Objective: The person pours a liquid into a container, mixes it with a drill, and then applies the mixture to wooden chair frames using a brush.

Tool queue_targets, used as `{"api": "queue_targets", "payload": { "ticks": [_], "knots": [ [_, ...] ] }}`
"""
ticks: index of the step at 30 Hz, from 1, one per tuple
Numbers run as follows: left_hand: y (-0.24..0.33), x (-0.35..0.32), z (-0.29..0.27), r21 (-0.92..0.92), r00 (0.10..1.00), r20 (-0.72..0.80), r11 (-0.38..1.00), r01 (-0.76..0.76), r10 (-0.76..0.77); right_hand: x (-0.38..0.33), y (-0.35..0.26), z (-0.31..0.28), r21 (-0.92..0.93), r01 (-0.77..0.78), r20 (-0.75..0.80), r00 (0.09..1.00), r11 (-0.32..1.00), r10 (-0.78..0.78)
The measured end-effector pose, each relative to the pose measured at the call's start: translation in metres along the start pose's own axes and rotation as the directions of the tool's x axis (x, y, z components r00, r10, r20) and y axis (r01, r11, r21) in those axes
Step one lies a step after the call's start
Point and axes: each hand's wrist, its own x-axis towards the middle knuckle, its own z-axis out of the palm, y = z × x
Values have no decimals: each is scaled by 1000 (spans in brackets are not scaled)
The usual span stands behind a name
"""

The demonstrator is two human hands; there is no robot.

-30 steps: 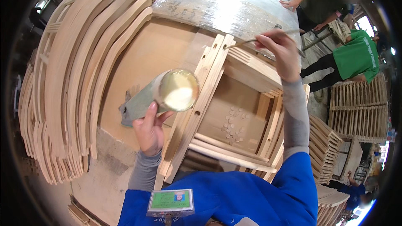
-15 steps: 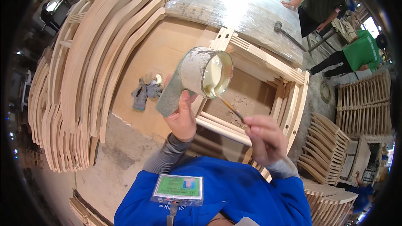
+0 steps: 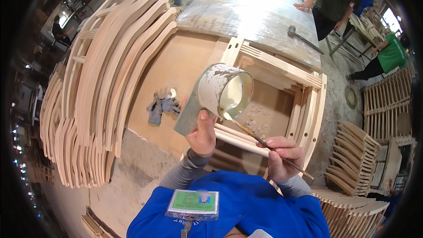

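In my left hand (image 3: pixel 202 139) is a grey-green flat pad (image 3: pixel 190 114), with the thumb over its lower edge. Against the pad I carry a stained pot (image 3: pixel 211 89), tipped so its mouth faces up and right; how the fingers behind hold it is hidden. Thick cream-coloured liquid (image 3: pixel 232 92) pools inside the pot. The fingers of my right hand (image 3: pixel 284 156) pinch a thin brush (image 3: pixel 246 131). Its pale, coated tip touches the pot's lower rim. Below the pot lies a stack of light wooden frames (image 3: pixel 282 71).
Curved wooden frames (image 3: pixel 99 88) are stacked high on the left. Dark gloves (image 3: pixel 162 108) lie on cardboard (image 3: pixel 176 57). Small round discs (image 3: pixel 257 117) sit inside the frames. A plastic-wrapped table (image 3: pixel 211 15) stands beyond, with a person's hand (image 3: pixel 303 6) at its edge. More wooden stacks (image 3: pixel 352 156) stand right.
The pot and pad appear slightly lower and further right, and the pot's mouth has tilted a little. My right hand has shifted; its fingers now lie more extended along the brush.
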Motion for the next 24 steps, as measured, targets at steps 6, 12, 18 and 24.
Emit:
{"api": "queue_targets", "payload": {
  "ticks": [6, 12, 18, 24],
  "knots": [
    [-22, -14, 7, -27, 927, -58, 929, 369, -370, 12, 25, -27, 273, -341, -459, 775, 900, 433],
    [-46, -15, 8, -255, 629, -28, 614, 747, -777, 15, 57, -102, 463, -401, -440, 670, 790, 598],
    [-49, 3, -4, -391, 470, 19, 426, 816, -882, 46, 52, -219, 355, -308, -530, 711, 883, 461],
    [-37, 15, -8, -387, 492, 15, 448, 806, -871, 88, 54, -337, -393, -412, -658, 750, 822, 61]
  ]
}}
